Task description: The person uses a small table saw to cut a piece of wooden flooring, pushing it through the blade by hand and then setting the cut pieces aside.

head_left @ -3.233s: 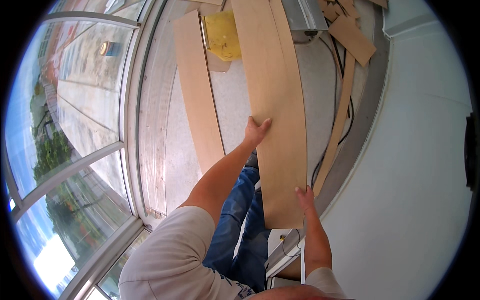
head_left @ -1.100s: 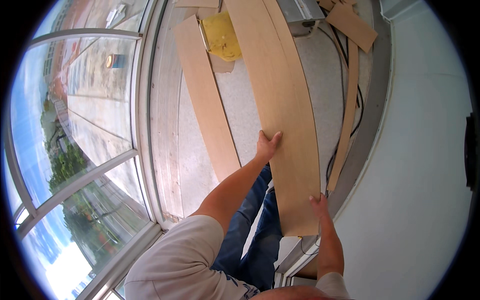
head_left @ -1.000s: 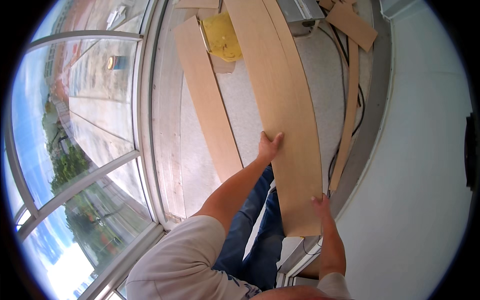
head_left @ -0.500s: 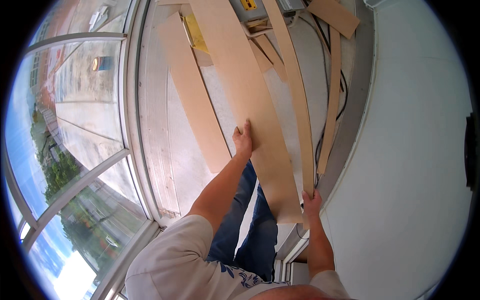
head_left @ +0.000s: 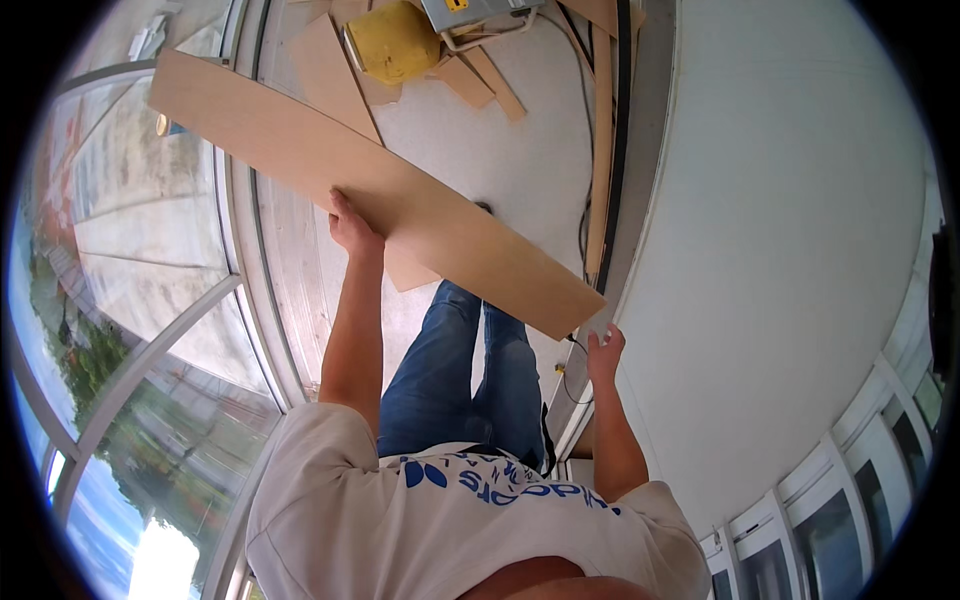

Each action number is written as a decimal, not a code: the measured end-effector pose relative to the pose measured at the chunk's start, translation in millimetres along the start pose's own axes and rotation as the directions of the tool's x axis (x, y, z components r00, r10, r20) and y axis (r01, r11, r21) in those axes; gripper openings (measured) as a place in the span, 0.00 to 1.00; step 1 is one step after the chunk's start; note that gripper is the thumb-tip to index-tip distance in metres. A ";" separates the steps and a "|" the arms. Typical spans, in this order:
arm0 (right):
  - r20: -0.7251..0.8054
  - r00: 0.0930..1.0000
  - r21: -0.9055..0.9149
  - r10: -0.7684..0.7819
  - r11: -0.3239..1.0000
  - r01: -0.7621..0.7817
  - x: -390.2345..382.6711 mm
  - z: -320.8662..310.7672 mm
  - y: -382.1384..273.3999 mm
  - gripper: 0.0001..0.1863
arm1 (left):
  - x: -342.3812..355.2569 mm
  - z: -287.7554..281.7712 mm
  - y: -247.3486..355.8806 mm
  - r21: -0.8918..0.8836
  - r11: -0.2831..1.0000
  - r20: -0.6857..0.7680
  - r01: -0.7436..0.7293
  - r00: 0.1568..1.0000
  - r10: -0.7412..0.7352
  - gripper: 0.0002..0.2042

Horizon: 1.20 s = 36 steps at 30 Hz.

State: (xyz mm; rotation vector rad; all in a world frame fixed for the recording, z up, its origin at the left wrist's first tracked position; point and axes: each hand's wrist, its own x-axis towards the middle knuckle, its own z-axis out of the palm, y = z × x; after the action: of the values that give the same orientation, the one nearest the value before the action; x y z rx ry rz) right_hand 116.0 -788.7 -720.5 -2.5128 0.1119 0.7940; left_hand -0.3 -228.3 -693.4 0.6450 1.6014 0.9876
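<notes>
My left hand [head_left: 352, 225] grips the lower edge of a long, pale wooden board [head_left: 440, 230], which slants from upper left down to the right across my legs. My right hand [head_left: 605, 355] is just below the board's right end, apart from it, with its fingers bent and parted and nothing between them. Behind the held board another wide board [head_left: 335, 70] lies on the pale floor [head_left: 510, 170]. Long narrow strips [head_left: 602, 130] and a black strip [head_left: 620, 140] run along the right wall, near my right hand.
Glazed windows [head_left: 140, 250] line my left side, a white wall [head_left: 760, 220] my right. At the far end are a yellow object [head_left: 390, 45], a grey machine with a tubular frame [head_left: 470, 12], wooden offcuts [head_left: 460, 80] and cables [head_left: 585, 230].
The held board has swung from lengthwise to a slant, its far end now toward the windows. My right hand, earlier gripping board and then a narrow strip, has let go and opened.
</notes>
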 end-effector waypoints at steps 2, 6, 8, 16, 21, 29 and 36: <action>0.039 0.999 0.159 0.029 0.987 -0.035 -19.7 -24.5 -65.3 0.28 | -9.9 -21.6 38.6 -0.010 0.999 -0.075 -0.044 0.996 0.043 0.33; -0.147 0.917 0.626 -0.370 0.683 0.376 -28.7 -139.5 -253.8 0.23 | -46.5 -24.5 121.7 -0.108 0.994 -0.196 0.011 0.980 -0.032 0.36; -0.326 0.516 0.668 -0.792 0.194 0.719 -42.0 -228.3 -371.2 0.30 | -39.8 -54.0 143.4 -0.195 0.979 -0.181 -0.063 0.983 0.027 0.38; -0.200 -0.424 0.370 -0.883 -0.469 0.802 -149.0 -367.0 -569.0 0.34 | -100.9 -81.0 262.8 -0.312 0.950 -0.396 -0.029 0.913 -0.102 0.36; -0.145 -0.541 0.299 -0.829 -0.558 0.774 -199.9 -363.5 -655.9 0.34 | -78.4 -177.6 320.8 -0.587 0.807 -0.246 -0.069 0.965 -0.097 0.38; -0.056 -0.546 0.206 -0.836 -0.545 0.813 -258.0 -403.0 -711.3 0.35 | -68.1 -175.6 301.7 -0.579 0.813 -0.372 -0.059 0.907 -0.199 0.39; -0.044 -0.611 0.314 -0.791 -0.591 0.743 -241.3 -349.6 -767.2 0.35 | -28.5 -305.8 276.9 -0.647 0.728 -0.453 -0.224 0.882 -0.132 0.35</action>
State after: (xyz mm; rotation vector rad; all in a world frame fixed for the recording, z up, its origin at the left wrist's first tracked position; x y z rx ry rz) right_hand 267.1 -305.4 -4.4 -0.9222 -1.9938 0.0597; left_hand -311.2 -193.0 -423.0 -0.0998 1.4516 1.7625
